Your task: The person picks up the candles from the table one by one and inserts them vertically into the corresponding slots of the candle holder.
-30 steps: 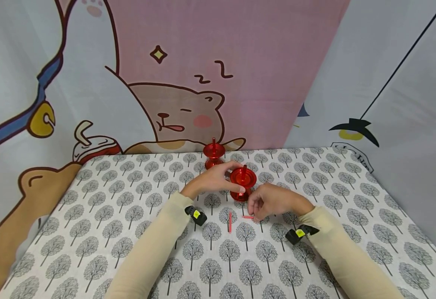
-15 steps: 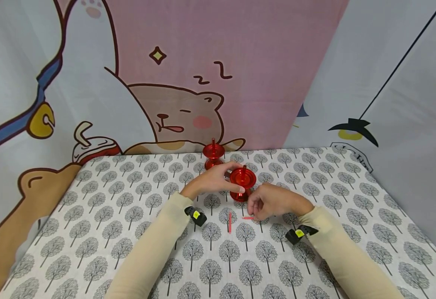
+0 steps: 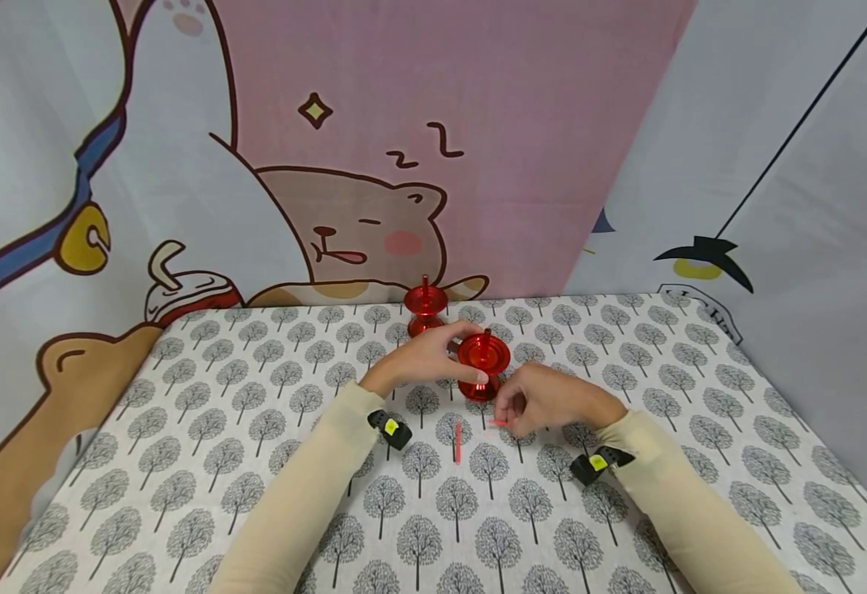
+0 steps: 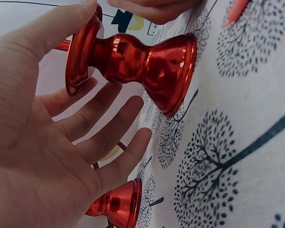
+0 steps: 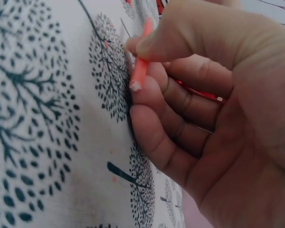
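Observation:
My left hand (image 3: 427, 355) holds a shiny red candle holder (image 3: 483, 353) with a dish top and a thin upright stem. In the left wrist view the thumb rests on the dish rim of the holder (image 4: 128, 59) and the fingers spread behind it; its flared base is at the cloth. Just right of the base, my right hand (image 3: 548, 400) pinches a thin coral-red candle (image 5: 139, 73) between thumb and fingertips. That candle's near end is whitish and rough. A second thin candle (image 3: 458, 443) lies on the cloth in front of the holder.
Another red candle holder (image 3: 425, 302) stands behind my left hand, near the table's back edge. The table wears a white cloth (image 3: 418, 536) printed with dark trees. A cartoon-patterned curtain (image 3: 530, 148) hangs behind it.
My right hand has lifted the pinched candle slightly and drawn it a little away from the viewer and rightward. My left hand and the candle holder have stayed put.

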`<action>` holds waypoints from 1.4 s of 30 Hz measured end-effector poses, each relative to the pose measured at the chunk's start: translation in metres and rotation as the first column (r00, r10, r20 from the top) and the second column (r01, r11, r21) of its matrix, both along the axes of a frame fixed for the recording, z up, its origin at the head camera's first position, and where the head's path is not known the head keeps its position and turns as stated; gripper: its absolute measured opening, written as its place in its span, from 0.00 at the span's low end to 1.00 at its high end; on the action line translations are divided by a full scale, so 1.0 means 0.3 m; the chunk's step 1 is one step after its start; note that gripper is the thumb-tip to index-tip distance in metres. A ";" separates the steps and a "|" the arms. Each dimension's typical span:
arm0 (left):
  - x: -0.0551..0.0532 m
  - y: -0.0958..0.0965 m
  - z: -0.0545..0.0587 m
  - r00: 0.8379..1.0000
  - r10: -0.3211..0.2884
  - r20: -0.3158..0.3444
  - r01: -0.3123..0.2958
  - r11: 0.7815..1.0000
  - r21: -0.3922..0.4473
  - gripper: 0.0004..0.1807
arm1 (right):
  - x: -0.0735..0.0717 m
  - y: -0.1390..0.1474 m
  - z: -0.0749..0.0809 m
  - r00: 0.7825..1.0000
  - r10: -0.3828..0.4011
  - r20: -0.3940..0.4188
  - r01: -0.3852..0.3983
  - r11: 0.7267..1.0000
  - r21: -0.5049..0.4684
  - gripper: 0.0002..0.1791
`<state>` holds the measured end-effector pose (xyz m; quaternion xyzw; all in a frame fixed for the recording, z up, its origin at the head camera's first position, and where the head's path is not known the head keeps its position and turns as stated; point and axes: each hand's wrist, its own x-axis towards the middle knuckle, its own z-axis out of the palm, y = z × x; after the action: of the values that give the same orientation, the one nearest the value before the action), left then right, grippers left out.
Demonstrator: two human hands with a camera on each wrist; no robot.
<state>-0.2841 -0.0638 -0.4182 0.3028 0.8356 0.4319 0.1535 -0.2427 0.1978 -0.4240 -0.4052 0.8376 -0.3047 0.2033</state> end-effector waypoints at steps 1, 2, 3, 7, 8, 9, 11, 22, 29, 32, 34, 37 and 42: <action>0.001 0.000 0.001 1.000 -0.001 0.000 0.001 1.000 0.000 0.41 | -0.001 0.003 0.000 1.000 -0.013 0.013 0.013 1.000 -0.008 0.15; 0.001 0.001 0.001 1.000 -0.001 0.000 0.001 1.000 -0.001 0.41 | -0.003 0.007 -0.001 0.999 -0.023 0.027 0.023 1.000 -0.019 0.15; 0.001 0.001 0.001 1.000 -0.001 0.002 0.001 1.000 -0.002 0.41 | -0.005 0.011 -0.003 0.999 -0.032 0.040 0.033 0.999 -0.029 0.16; 0.004 0.001 0.004 1.000 -0.002 0.002 0.002 1.000 -0.005 0.41 | -0.015 0.027 -0.012 0.993 -0.071 0.097 0.076 0.996 -0.055 0.16; 0.004 0.000 0.004 1.000 -0.001 0.000 0.001 1.000 -0.006 0.41 | -0.018 0.032 -0.014 0.990 -0.078 0.119 0.085 0.995 -0.060 0.16; 0.004 0.000 0.005 1.000 -0.002 -0.002 0.002 1.000 -0.007 0.41 | -0.020 0.036 -0.015 0.986 -0.087 0.145 0.097 0.993 -0.066 0.16; 0.004 0.000 0.005 1.000 -0.001 -0.007 0.001 1.000 -0.011 0.41 | -0.024 0.043 -0.016 0.978 -0.102 0.182 0.116 0.991 -0.071 0.15; 0.007 -0.001 0.004 1.000 0.012 -0.008 -0.012 1.000 -0.017 0.42 | -0.034 0.063 -0.013 0.965 -0.132 0.228 0.151 0.986 -0.069 0.09; 0.004 0.000 0.006 1.000 0.010 -0.024 -0.011 1.000 -0.023 0.41 | -0.042 0.087 -0.018 0.938 -0.163 0.305 0.206 0.972 -0.113 0.10; 0.006 0.001 0.008 1.000 0.009 -0.007 -0.009 1.000 -0.010 0.40 | -0.046 0.099 -0.018 0.931 -0.179 0.317 0.226 0.967 -0.119 0.10; 0.007 0.000 0.007 1.000 0.008 0.015 -0.008 1.000 0.006 0.40 | -0.049 0.107 -0.018 0.932 -0.190 0.310 0.237 0.964 -0.119 0.11; 0.007 0.000 0.004 0.999 0.003 0.043 -0.004 1.000 0.031 0.40 | -0.054 0.118 -0.019 0.932 -0.210 0.294 0.253 0.961 -0.115 0.12; 0.005 -0.005 -0.007 0.998 -0.009 0.069 0.005 0.998 0.060 0.40 | -0.061 0.135 -0.024 0.933 -0.244 0.266 0.281 0.953 -0.112 0.12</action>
<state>-0.2826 -0.0653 -0.4202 0.2950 0.8154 0.4665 0.1745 -0.2610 0.2383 -0.4311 -0.2619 0.8271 -0.4390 0.2337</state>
